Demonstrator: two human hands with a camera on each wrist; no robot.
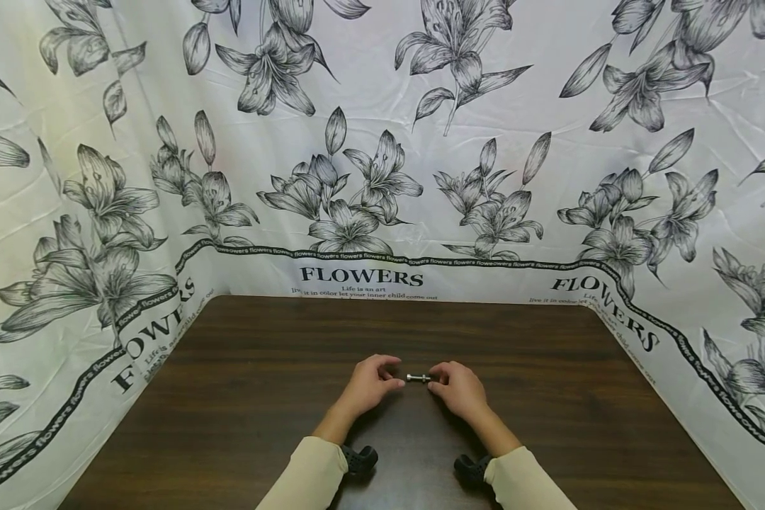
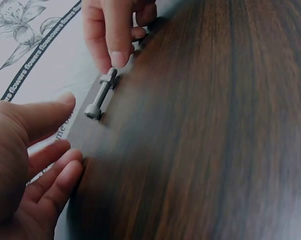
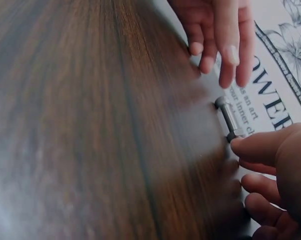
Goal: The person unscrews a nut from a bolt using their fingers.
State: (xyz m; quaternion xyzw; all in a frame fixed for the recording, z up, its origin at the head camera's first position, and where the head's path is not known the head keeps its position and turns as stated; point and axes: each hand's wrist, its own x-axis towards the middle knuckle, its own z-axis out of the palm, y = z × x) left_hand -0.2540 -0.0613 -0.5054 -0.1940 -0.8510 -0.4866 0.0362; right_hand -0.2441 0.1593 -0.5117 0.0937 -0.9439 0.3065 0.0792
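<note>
Bolt: a metal bolt point(image 1: 416, 377) is seen between the two hands, over the dark wood bench point(image 1: 382, 333); whether the surface is touched along its length cannot be told. It is set crosswise in the head view, with its bolt head point(image 2: 93, 111) turned toward the left hand point(image 1: 365, 386).
Nut: a nut point(image 2: 108, 78) is carried on the shank, close to the end away from the bolt head.
Right grip: the bolt is grasped; its end beside the nut is pinched at the fingertips of the right hand point(image 1: 462, 389), the thumb being laid against it.
Left grip: released; the thumb and fingers are held apart, near the bolt head, and nothing is held.
Wrists: black devices point(image 1: 360, 460) are worn at the inner side of both wrists, just past the cuffs of cream sleeves point(image 1: 309, 474).
Surround: a white cloth point(image 1: 382, 106) is hung behind the bench and along both sides; it is printed with line-drawn lilies, a black lettered band and the word "FLOWERS".
</note>
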